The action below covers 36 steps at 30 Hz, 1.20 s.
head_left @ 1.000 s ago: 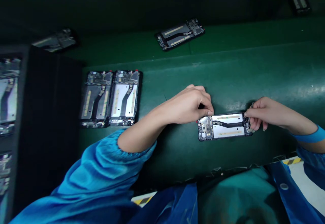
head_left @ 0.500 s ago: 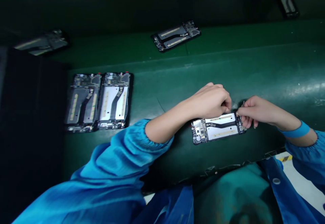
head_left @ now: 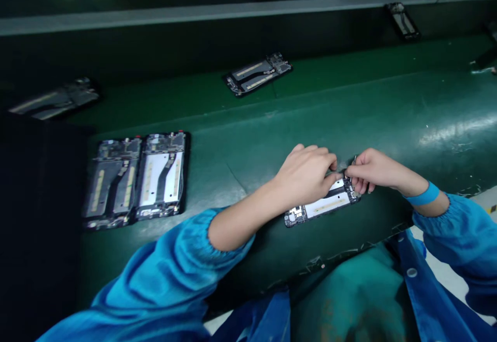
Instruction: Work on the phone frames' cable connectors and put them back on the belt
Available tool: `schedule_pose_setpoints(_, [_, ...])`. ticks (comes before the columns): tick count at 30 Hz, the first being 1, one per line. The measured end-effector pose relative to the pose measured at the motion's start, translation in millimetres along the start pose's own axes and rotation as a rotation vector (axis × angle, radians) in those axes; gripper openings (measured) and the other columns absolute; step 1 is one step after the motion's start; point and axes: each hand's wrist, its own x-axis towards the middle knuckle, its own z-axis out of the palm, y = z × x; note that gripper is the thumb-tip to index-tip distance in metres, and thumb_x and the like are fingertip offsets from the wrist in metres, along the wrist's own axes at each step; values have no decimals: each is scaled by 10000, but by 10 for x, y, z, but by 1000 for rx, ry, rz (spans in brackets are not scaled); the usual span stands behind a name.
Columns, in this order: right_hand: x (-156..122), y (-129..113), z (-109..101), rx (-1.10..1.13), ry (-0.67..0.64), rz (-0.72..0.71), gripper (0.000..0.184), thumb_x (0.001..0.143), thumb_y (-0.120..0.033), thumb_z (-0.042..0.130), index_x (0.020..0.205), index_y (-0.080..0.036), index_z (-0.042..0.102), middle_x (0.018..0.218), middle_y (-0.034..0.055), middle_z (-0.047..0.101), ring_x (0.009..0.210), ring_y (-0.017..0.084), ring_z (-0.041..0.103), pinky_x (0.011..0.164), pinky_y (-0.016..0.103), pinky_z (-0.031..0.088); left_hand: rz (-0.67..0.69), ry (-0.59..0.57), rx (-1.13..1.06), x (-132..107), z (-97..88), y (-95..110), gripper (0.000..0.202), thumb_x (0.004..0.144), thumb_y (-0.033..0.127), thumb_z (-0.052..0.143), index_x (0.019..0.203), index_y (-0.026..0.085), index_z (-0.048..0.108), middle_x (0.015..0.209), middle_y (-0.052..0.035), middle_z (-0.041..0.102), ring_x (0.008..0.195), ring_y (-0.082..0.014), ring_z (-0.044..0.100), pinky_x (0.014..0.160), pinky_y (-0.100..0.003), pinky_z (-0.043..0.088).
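"While the left hand (head_left: 310, 174) leans over the opened smartphone (head_left: 326, 205), is it gripping anything?"

"I can't tell; its thumb and forefinger curl over the phone's far side."

"And the right hand (head_left: 370, 169)?"

"Pinched around a slim tool (head_left: 354, 160), at the phone's right end."

"Can you read the phone's markings?"

"Too small. It lies on the green worktop (head_left: 388, 119), beneath the left hand; well left of the grip, a grey-plated handset (head_left: 112, 184) and a white-plated handset (head_left: 161, 174) lie side by side."
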Motion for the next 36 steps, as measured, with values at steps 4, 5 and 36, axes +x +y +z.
schedule_pose_setpoints(4, [-169, 92, -27, 210, 233, -258, 257, 854, -223, 535, 881, -168, 784, 784, 61, 764, 703, 154, 698, 637, 231, 549, -20, 40, 23, -114, 81, -8, 192, 973, 308, 520, 945, 161, 641, 960, -107, 696, 898, -266, 627, 788, -393, 415])
schedule_pose_setpoints(5, [-217, 112, -22, 230, 357, -337, 307, 869, -223, 509, 994, -187, 787, 816, 45, 759, 743, 158, 688, 687, 247, 545, -12, 34, -6, -122, 85, -7, 190, 986, 293, 493, 948, 164, 627, 921, -94, 696, 854, -249, 631, 787, -391, 421])
schedule_pose_setpoints(36, [337, -181, -345, 711, 570, -429, 306, 825, -443, 685, 710, -237, 490, 541, -66, 416, 464, 112, 402, 458, 239, 370, -406, 604, -38, 299, -487, -1147, 532, 916, 470, 604, 1421, 314, 545, 1401, -101, 639, 1381, -387, 478, 1097, -580, 316])
